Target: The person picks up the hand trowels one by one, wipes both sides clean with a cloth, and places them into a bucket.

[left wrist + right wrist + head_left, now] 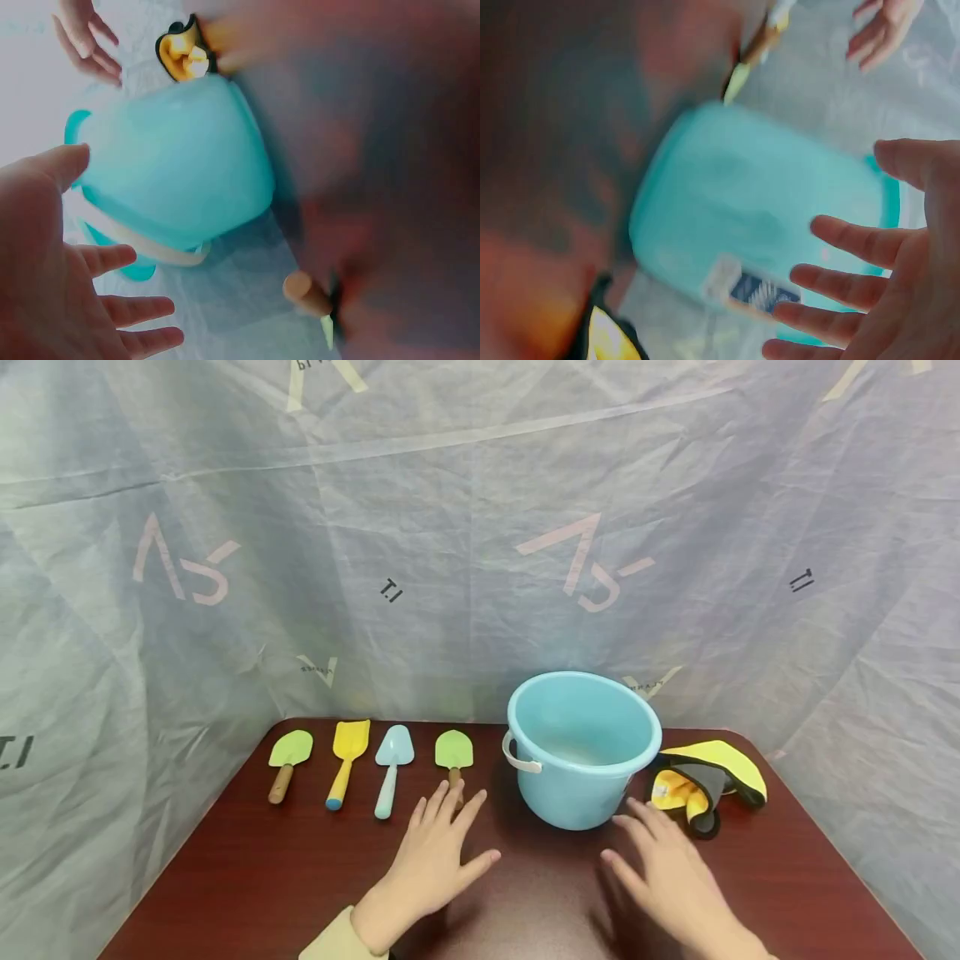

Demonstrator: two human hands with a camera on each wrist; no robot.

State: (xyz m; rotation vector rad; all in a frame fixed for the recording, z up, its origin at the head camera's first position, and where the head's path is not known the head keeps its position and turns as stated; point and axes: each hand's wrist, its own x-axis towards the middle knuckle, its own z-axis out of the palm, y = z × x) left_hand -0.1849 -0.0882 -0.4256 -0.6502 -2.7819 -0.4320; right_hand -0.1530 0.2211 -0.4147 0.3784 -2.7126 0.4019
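A light blue bucket (570, 793) stands upright toward the back of the table, its white handle (522, 763) hanging on the left side. My left hand (431, 860) is in front of the bucket's left side, fingers spread and holding nothing. Its fingertips partly cover the wooden handle of a green hand trowel (453, 749); contact cannot be told. To the bucket's front right, my right hand (667, 868) has its fingers extended with nothing in them. Both palms face the bucket in the wrist views. A label (754, 289) shows on the bucket wall.
Left of the bucket lie another green trowel (291, 748), a yellow shovel (350, 743) and a light blue trowel (394, 747). At right is a folded lime, grey and black fabric item (716, 764) with yellow lining. A grey cloth (450, 643) hangs behind the dark red table (247, 877).
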